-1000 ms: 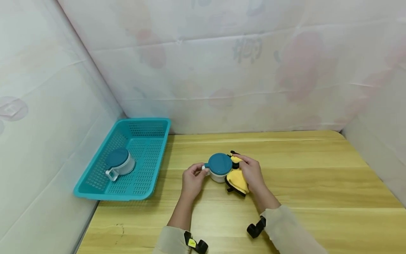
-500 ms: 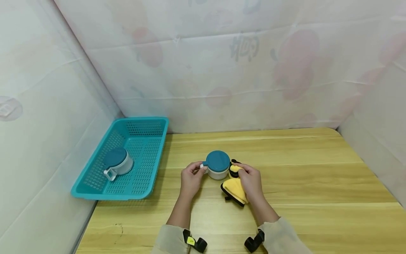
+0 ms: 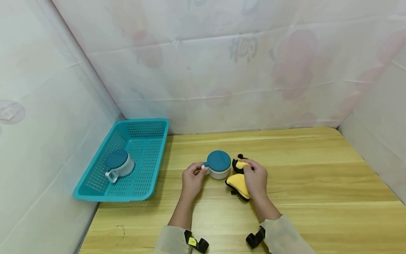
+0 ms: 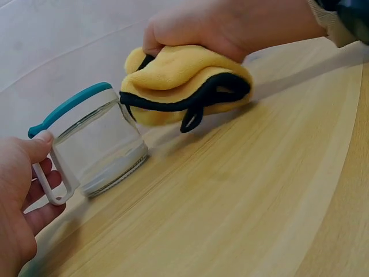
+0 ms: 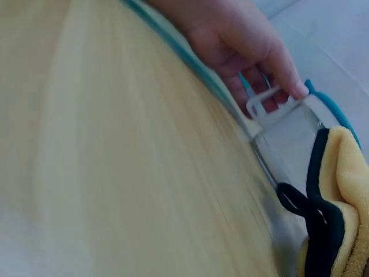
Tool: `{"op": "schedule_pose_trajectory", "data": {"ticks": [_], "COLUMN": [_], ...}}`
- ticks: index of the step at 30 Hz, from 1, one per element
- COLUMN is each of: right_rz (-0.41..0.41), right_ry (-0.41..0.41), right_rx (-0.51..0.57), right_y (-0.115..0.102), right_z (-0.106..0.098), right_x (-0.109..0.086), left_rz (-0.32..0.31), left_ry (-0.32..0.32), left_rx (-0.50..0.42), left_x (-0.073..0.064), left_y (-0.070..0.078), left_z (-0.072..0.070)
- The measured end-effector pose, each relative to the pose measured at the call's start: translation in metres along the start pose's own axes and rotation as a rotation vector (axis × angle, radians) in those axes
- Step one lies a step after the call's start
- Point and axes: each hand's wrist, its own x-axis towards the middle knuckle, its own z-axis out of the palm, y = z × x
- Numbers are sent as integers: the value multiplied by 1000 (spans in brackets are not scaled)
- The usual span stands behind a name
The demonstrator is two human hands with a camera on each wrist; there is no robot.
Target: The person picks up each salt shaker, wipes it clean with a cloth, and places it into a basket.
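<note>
A clear glass jar (image 4: 101,141) with a blue-green lid (image 3: 219,161) and a white handle stands upright on the table. My left hand (image 3: 191,180) grips the handle (image 4: 60,176), thumb near the lid's tab. My right hand (image 3: 256,178) holds a bunched yellow cloth (image 3: 238,185) with black edging and a black hanging loop. In the head view the cloth is just right of the jar, with a small gap between them. Most of the right hand's fingers are hidden by the cloth in the left wrist view.
A turquoise plastic basket (image 3: 149,183) sits at the table's left side by the wall. Inside it a similar lidded jar (image 3: 122,165) lies tilted, handle toward the front. The wooden table (image 3: 317,183) meets a cloth-covered wall (image 3: 203,88) at the back.
My right hand has moved the cloth slightly down, then back to the right, away from the jar's side. The left hand keeps hold of the handle, and the jar stays in place.
</note>
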Motion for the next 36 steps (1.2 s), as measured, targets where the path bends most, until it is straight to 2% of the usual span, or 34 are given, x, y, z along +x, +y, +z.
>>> {"op": "schedule_pose_trajectory", "data": {"ticks": [2, 5, 8, 11, 13, 18, 20, 28, 36], "right_rz": [-138, -316, -375, -355, -301, -112, -75, -136, -155], "right_ry": [63, 109, 84, 17, -32, -107, -104, -63, -132], "right_rx": [-46, -123, -168, -194, -187, -111, -92, -54, -54], "right_y": [3, 8, 12, 13, 10, 1, -2, -4, -9], "right_z": [-1, -1, -1, 1, 3, 7, 9, 15, 23], "right_x": [5, 10, 12, 11, 9, 2, -1, -18, -39], "left_rz": [-9, -14, -25, -24, -22, -2, 0, 1, -27], "left_ry": [-13, -25, -22, -7, 4, 25, 33, 42, 51], "left_rx": [7, 0, -7, -4, -4, -3, 3, 40, 48], "left_x": [-3, -8, -6, -2, 1, 1, 1, -1, -2], "left_y": [8, 21, 15, 1, -9, -12, -10, -4, -3], "left_z": [0, 0, 2, 5, 6, 8, 9, 8, 6]}}
